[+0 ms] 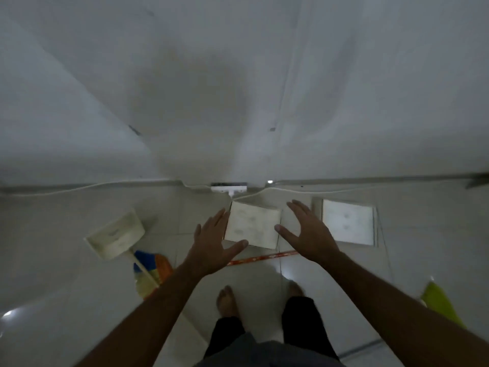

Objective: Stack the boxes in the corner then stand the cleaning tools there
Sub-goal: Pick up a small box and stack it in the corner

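Note:
A cream box (252, 225) sits on the tiled floor near the wall, straight ahead of me. My left hand (214, 242) hovers at its left edge with fingers spread, thumb near the front corner. My right hand (308, 231) is spread open just right of the box, thumb toward its right edge. Whether either hand touches the box I cannot tell. A second, paler box (348, 225) lies further right. A cream dustpan (116, 235) lies at the left, over a multicoloured broom head (152, 271). The broom's red patterned stick (262, 258) runs behind my hands.
A white power strip (229, 187) and its cables (79, 188) run along the foot of the white wall. A yellow-green object (440, 300) shows at the right edge. My bare feet (227, 300) stand on the pale tiles below the box.

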Available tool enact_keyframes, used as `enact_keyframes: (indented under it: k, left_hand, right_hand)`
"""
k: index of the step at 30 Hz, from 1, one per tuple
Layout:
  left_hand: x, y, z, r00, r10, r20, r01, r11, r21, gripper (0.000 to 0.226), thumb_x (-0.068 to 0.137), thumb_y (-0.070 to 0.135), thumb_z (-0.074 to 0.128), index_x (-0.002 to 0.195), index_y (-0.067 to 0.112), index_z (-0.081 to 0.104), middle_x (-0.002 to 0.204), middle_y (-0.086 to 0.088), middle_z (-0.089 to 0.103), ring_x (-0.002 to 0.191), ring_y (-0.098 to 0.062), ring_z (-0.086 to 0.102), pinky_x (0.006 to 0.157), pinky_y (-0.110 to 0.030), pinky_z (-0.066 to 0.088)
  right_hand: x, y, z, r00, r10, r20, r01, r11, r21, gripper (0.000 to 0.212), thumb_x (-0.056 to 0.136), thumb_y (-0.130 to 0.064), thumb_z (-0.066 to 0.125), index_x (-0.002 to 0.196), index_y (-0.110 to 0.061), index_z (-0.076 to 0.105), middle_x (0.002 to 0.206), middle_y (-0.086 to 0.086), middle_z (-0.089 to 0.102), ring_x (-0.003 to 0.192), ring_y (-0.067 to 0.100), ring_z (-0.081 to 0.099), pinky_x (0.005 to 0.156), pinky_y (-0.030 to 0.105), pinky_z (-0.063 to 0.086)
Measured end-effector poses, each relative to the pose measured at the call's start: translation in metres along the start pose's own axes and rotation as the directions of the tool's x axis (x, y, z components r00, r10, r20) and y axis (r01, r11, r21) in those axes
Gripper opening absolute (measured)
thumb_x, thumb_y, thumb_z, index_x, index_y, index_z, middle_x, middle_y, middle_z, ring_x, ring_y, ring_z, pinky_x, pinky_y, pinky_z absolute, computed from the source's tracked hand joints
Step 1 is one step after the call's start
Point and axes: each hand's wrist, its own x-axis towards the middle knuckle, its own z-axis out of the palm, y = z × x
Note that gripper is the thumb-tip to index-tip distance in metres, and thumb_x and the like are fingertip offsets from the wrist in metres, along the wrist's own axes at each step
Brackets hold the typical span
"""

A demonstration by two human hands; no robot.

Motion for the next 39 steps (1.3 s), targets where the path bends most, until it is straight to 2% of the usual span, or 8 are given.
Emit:
enact_keyframes:
  k: [10,15,19,22,25,29,33,39]
  left_hand:
    - [0.120,-0.111,0.120,0.991,0.017,0.130,-0.017,1.000,-0.003,0.110,0.074,0.092,0.038,0.159,0.028,0.014,0.166,0.009,0.015,0.152,-0.016,0.018,0.122,-0.050,0.021]
    - [0.179,-0.166,0.187,0.985,0.016,0.174,-0.020,1.000,0.022,0.103,0.078,0.086,0.046,0.159,0.032,0.015,0.166,0.012,0.015,0.152,-0.019,0.018,0.122,-0.049,0.021]
    - [0.221,-0.210,0.244,0.989,-0.037,0.146,0.040,0.999,-0.016,0.099,0.082,0.078,0.054,0.159,0.029,0.016,0.166,0.010,0.016,0.151,-0.015,0.019,0.123,-0.048,0.021]
    - [0.252,-0.243,0.274,0.988,-0.040,0.148,0.037,0.999,0.027,0.106,0.075,0.088,0.049,0.158,0.034,0.011,0.167,0.010,0.011,0.154,-0.024,0.013,0.122,-0.058,0.015]
    - [0.276,-0.267,0.299,0.986,-0.037,0.160,0.032,0.999,0.037,0.104,0.080,0.074,0.062,0.159,0.037,0.007,0.167,0.014,0.002,0.154,-0.029,-0.001,0.121,-0.061,0.000]
    - [0.301,-0.293,0.326,0.994,0.002,0.106,-0.003,1.000,0.002,0.110,0.072,0.077,0.067,0.158,0.039,0.010,0.166,0.019,0.004,0.154,-0.028,0.004,0.121,-0.063,0.009]
    - [0.315,-0.316,0.339,0.995,0.100,0.002,-0.100,0.995,-0.002,0.106,0.069,0.075,0.073,0.156,0.039,0.025,0.163,0.026,0.010,0.149,-0.016,0.022,0.120,-0.049,0.028]
    - [0.318,-0.321,0.366,0.981,0.151,-0.122,-0.149,0.989,0.020,0.105,0.067,0.074,0.074,0.155,0.036,0.031,0.165,0.025,0.005,0.151,-0.012,0.020,0.120,-0.039,0.020]
  right_hand:
    - [0.057,0.108,0.145,0.985,0.168,0.035,-0.170,0.985,0.031,0.082,0.091,-0.070,0.052,0.157,-0.027,0.028,0.166,-0.004,0.022,0.147,0.019,0.031,0.115,0.041,0.032]
    - [0.086,0.176,0.222,0.980,0.195,0.033,-0.197,0.979,0.051,0.082,0.090,-0.070,0.053,0.156,-0.028,0.027,0.166,-0.007,0.019,0.148,0.021,0.031,0.115,0.048,0.034]
    - [0.108,0.227,0.290,0.977,0.200,0.078,-0.206,0.975,0.079,0.083,0.090,-0.068,0.055,0.157,-0.030,0.025,0.167,-0.011,0.014,0.148,0.022,0.030,0.114,0.045,0.032]
    - [0.129,0.251,0.330,0.977,0.193,0.087,-0.201,0.976,0.088,0.082,0.092,-0.063,0.057,0.158,-0.028,0.024,0.168,-0.009,0.011,0.147,0.027,0.030,0.114,0.047,0.032]
    - [0.149,0.271,0.369,0.981,0.181,0.063,-0.188,0.976,0.113,0.080,0.094,-0.059,0.057,0.159,-0.028,0.023,0.169,-0.007,0.008,0.145,0.031,0.031,0.113,0.049,0.033]
    - [0.172,0.301,0.418,0.993,0.117,0.016,-0.118,0.983,0.142,0.077,0.096,-0.065,0.046,0.159,-0.032,0.018,0.169,-0.008,0.001,0.151,0.026,0.022,0.118,0.049,0.028]
    - [0.191,0.319,0.450,0.994,0.093,-0.060,-0.083,0.985,0.149,0.073,0.099,-0.063,0.038,0.160,-0.029,0.017,0.170,-0.002,0.000,0.155,0.019,0.007,0.121,0.047,0.019]
    - [0.199,0.316,0.467,0.972,0.140,-0.187,-0.118,0.986,0.121,0.085,0.090,-0.071,0.055,0.157,-0.029,0.024,0.169,0.000,0.009,0.152,0.027,0.019,0.115,0.046,0.022]
